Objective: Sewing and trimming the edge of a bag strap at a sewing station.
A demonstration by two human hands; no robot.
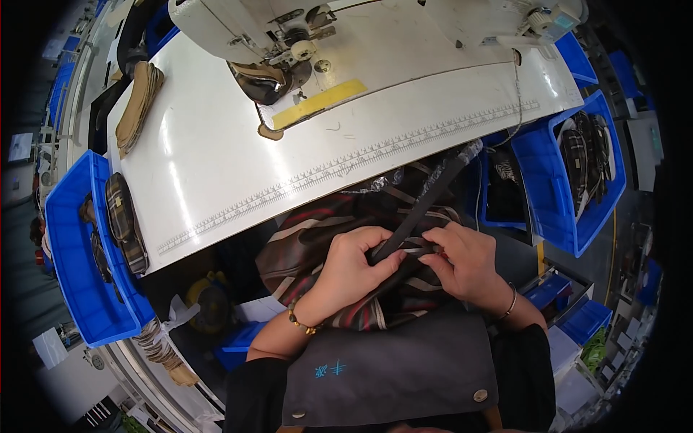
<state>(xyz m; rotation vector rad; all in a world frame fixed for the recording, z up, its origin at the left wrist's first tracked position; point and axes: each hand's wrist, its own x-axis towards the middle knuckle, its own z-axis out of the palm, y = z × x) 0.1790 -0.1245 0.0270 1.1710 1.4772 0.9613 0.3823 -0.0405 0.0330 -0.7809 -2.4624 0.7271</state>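
Observation:
My left hand [355, 264] is closed round a long dark strap [426, 196], pinched between thumb and fingers. The strap slants up and right toward the table's front edge, where its far end looks shiny, as if wrapped in clear film. Just right of it, my right hand [468, 261] has thumb and fingertips pinched together over a striped fabric piece; what lies between them is too small to make out. That striped fabric piece [294, 242], dark brown with red and beige bands, rests bunched on my lap under both hands.
A white sewing machine [231, 29] stands on the white table [195, 166], a dark and tan piece [261, 81] by its needle. A printed ruler [346, 169] runs along the front edge. Blue bins [94, 317] [577, 242] hang at both sides. Tan pieces [138, 108] lie far left.

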